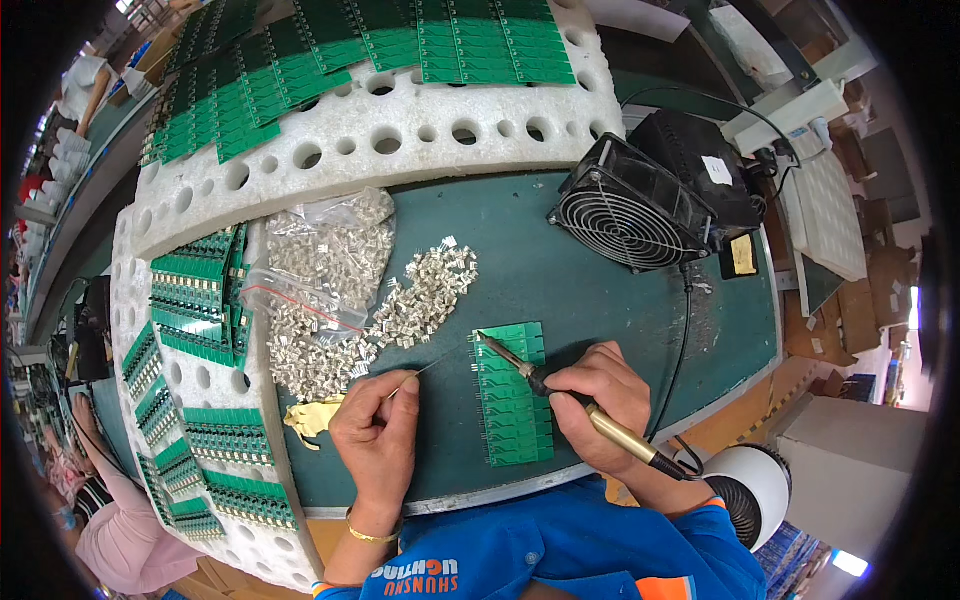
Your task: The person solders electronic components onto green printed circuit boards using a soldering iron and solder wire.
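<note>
OK, R hand [605,398] is wrapped round the soldering iron [618,434], tip angled to the far L corner of the green board [516,410]; can't tell if it's actually touching. L hand [376,432] has thumb & forefinger pinched together on a thin wire [430,367], free end pointing far-right twd that same corner. Board lies flat on the dark green worktop [510,215], btwn my hands, long side running near to far, w/ pins along its L edge.

Beyond my L hand: loose pile of small white connectors [425,297], running into a bigger heap next to a clear plastic bag [335,235] full of the same bits. Crumpled yellow piece [314,416] just L of that hand. Further L, a white foam panel [257,370] w/ populated boards [228,437] in slanted rows. Far side, a holed foam slab [420,145], more green boards [490,45] overlapping on it.

Far R: black fan [628,222] w/ round grille, black box [690,170] right behind, yellow sponge [742,256] to the R. Off the near R edge, a round white unit [758,485].
</note>
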A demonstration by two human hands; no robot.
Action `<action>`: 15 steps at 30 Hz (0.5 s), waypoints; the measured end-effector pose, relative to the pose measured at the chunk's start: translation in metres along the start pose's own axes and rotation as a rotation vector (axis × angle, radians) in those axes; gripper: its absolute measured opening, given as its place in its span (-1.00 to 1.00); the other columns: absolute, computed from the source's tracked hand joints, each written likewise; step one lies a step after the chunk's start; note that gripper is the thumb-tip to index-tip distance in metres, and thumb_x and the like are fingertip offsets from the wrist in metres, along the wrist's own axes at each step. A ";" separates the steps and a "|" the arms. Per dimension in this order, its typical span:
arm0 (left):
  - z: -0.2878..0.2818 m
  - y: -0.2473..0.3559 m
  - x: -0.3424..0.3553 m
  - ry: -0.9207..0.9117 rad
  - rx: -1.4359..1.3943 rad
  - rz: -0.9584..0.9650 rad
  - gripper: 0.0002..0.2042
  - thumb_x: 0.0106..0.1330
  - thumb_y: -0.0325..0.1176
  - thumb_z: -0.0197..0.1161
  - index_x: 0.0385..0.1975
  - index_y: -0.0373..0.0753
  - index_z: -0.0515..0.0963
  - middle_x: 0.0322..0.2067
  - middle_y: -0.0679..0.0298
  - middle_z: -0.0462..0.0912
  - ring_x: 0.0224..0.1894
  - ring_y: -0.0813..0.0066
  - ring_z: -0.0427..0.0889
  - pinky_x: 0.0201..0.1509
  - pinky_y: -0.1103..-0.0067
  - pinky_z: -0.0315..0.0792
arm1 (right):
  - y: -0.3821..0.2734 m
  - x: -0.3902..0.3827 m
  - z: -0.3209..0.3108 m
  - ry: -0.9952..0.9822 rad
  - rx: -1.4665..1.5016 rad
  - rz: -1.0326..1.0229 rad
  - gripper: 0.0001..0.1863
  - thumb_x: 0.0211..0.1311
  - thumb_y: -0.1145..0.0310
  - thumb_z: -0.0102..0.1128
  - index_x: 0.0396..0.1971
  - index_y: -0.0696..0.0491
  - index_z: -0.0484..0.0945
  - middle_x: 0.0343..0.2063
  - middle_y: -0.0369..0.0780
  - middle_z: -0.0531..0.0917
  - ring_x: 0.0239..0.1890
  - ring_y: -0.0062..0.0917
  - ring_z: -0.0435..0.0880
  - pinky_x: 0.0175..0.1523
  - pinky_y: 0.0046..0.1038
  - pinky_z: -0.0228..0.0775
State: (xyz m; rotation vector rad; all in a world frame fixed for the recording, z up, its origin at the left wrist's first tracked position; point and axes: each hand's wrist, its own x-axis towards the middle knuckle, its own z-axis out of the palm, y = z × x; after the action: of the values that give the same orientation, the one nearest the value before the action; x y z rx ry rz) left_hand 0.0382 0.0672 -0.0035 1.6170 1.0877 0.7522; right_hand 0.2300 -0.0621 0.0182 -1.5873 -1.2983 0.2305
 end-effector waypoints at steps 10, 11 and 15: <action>0.002 0.006 0.000 0.006 0.051 0.026 -0.92 0.23 -0.52 0.35 -0.32 -0.35 0.66 -0.55 0.47 0.43 -0.51 0.75 0.25 -0.42 0.73 0.16 | 0.002 -0.002 0.001 0.009 -0.025 -0.031 -0.79 -0.04 0.54 0.37 -0.34 0.12 0.60 -0.56 -0.22 0.62 -0.55 -0.41 0.54 -0.30 -0.41 0.27; 0.002 0.006 0.000 0.008 0.058 0.039 -0.92 0.23 -0.52 0.35 -0.32 -0.35 0.66 -0.55 0.46 0.43 -0.51 0.74 0.25 -0.42 0.73 0.16 | 0.001 -0.002 0.002 0.011 -0.028 -0.034 -0.79 -0.05 0.54 0.37 -0.34 0.11 0.60 -0.56 -0.23 0.62 -0.56 -0.42 0.53 -0.30 -0.41 0.26; 0.002 0.007 0.000 0.005 0.062 0.029 -0.92 0.22 -0.53 0.35 -0.33 -0.36 0.66 -0.57 0.46 0.42 -0.52 0.74 0.25 -0.43 0.72 0.16 | 0.001 -0.001 0.003 0.013 -0.032 -0.044 -0.79 -0.06 0.54 0.37 -0.36 0.11 0.60 -0.56 -0.23 0.61 -0.56 -0.42 0.53 -0.31 -0.41 0.26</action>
State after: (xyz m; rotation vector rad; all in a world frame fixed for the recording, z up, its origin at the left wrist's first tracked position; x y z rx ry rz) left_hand 0.0422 0.0655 0.0024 1.6866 1.1028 0.7484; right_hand 0.2287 -0.0608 0.0157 -1.5829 -1.3312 0.1723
